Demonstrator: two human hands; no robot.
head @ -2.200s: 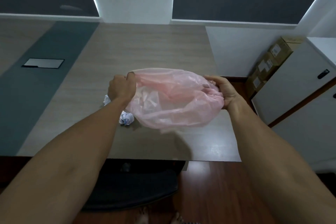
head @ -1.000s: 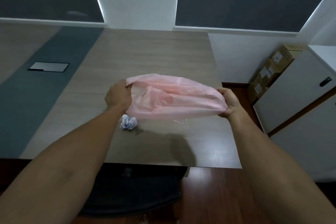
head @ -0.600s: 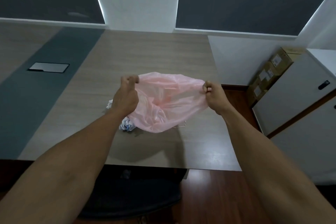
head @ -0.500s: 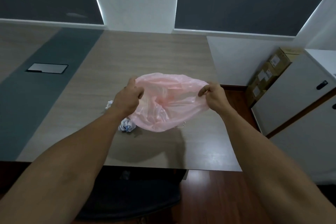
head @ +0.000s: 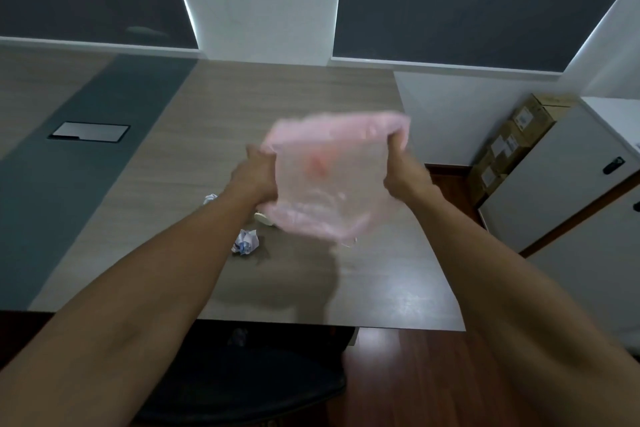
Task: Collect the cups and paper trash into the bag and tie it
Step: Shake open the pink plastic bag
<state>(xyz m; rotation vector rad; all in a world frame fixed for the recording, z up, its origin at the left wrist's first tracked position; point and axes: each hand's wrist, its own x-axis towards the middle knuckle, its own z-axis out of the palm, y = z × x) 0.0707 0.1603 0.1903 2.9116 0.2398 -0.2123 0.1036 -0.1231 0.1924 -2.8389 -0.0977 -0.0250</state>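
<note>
Hands (head: 258, 173) (head: 401, 172) grip our pink bag (head: 329, 180) by its sides above the desk (head: 311, 94); its thin film could tear, or miss the paper ball (head: 246, 242) below.

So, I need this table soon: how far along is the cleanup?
Early. Nothing looks bagged or tied. Both hands, left and right, hold the pink bag up over the table, blurred. A crumpled paper ball and another scrap lie unbagged; collecting and tying remain.

white labels on the stacked cardboard boxes (head: 512, 146), print too small to read, no other text legible
</note>
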